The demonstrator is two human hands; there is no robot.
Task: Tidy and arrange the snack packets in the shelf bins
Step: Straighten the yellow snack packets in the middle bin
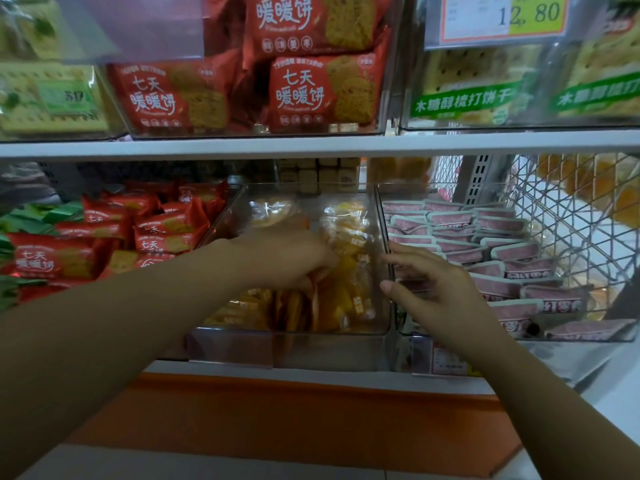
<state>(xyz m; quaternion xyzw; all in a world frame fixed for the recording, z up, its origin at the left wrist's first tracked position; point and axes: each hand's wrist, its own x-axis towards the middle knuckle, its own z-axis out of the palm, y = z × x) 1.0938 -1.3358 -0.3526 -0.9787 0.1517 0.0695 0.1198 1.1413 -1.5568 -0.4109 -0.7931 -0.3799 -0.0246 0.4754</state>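
Note:
A clear plastic bin sits at the middle of the lower shelf, holding several clear packets of orange-yellow snacks. My left hand reaches into this bin, its fingers curled down among the orange packets near the front; the fingertips are hidden. My right hand hovers at the bin's right wall with fingers spread and relaxed, holding nothing.
Red biscuit packets and green ones fill the bin on the left. Pink-and-white packets lie in rows in the right bin. A wire basket stands far right. Upper-shelf bins hold red packets and green-labelled crackers.

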